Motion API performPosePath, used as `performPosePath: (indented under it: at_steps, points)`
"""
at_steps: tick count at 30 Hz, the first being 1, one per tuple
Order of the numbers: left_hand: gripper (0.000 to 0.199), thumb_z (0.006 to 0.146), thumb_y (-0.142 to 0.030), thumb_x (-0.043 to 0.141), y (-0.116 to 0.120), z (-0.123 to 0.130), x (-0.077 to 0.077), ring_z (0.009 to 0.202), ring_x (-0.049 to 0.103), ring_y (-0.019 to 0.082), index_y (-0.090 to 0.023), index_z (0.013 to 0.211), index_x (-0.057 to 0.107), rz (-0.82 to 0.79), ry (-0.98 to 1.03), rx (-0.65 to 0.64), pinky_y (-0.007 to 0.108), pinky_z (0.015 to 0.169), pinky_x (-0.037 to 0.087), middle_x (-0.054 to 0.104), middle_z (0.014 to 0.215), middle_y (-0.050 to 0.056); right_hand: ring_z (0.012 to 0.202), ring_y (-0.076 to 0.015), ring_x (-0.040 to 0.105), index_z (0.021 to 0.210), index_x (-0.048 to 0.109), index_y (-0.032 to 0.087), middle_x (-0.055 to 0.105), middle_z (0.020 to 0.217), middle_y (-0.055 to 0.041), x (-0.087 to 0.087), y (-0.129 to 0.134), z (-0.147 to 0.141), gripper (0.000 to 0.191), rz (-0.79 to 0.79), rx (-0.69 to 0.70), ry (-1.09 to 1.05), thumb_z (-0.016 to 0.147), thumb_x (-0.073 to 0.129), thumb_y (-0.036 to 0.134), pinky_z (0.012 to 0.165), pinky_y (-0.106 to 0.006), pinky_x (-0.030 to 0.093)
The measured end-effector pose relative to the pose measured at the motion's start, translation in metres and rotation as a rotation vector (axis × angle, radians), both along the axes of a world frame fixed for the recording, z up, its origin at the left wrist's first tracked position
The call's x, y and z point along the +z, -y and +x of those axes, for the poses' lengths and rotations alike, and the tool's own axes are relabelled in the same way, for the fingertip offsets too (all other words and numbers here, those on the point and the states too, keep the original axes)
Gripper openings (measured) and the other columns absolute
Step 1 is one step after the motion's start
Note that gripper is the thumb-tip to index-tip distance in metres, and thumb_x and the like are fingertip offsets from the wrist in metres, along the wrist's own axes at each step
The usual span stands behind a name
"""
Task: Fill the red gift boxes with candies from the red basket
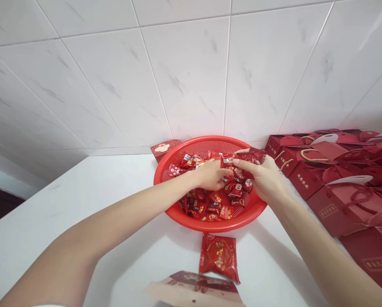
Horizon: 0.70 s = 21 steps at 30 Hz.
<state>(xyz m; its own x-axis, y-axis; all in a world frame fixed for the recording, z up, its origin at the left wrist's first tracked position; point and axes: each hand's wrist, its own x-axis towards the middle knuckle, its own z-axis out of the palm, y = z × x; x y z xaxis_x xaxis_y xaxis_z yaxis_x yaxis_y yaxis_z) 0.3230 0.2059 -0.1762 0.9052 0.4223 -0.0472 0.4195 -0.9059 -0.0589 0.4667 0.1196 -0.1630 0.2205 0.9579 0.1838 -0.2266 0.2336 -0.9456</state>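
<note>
A red plastic basket (175, 219) with perforated sides holds many red-wrapped candies (218, 198). My left hand (212, 174) reaches over its rim into the middle, fingers bent and closed at a small red candy packet (227, 161). From the right side my right hand (269, 177) comes over the rim, its thumb pressing on red candy packets (247, 157) that it grips. The two hands almost meet above the pile, and the left fingertips are partly hidden. A larger red packet with gold print (219, 256) lies flat in front of the basket.
Red gift boxes with rope handles (330, 209) crowd the right side. A box (197, 290), pale and dark red, stands at the front edge of view. Behind the basket's left rim lies a red patterned piece (165, 148). White wall tiles (184, 81) rise behind the white tabletop (82, 200).
</note>
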Motion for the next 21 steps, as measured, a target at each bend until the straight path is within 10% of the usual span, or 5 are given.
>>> performPosePath:
  at_steps: [5,21]
  points:
    - [0.034,0.083,-0.041,0.069,0.003,0.006,-0.012,0.106,0.062,0.028,-0.023,0.112,0.073,-0.128,-0.026,-0.069,0.034,0.082,0.051,0.061,0.123,0.011,0.056,-0.0127,0.052,0.075,0.067,0.019,0.059,0.061,0.0027,0.001,0.001,-0.001,0.022,-0.029,-0.013,0.006,0.061,0.082,0.025,0.056,-0.028,0.043]
    - [0.027,0.091,-0.016,0.046,-0.003,-0.001,0.007,0.095,0.068,0.027,-0.019,0.108,0.067,-0.030,0.069,0.150,0.034,0.075,0.052,0.070,0.109,0.010,0.056,-0.0121,0.048,0.068,0.065,0.018,0.055,0.057,0.0029,0.001,-0.001,0.000,0.017,-0.008,-0.015,-0.005,0.062,0.080,0.023,0.058,-0.028,0.042]
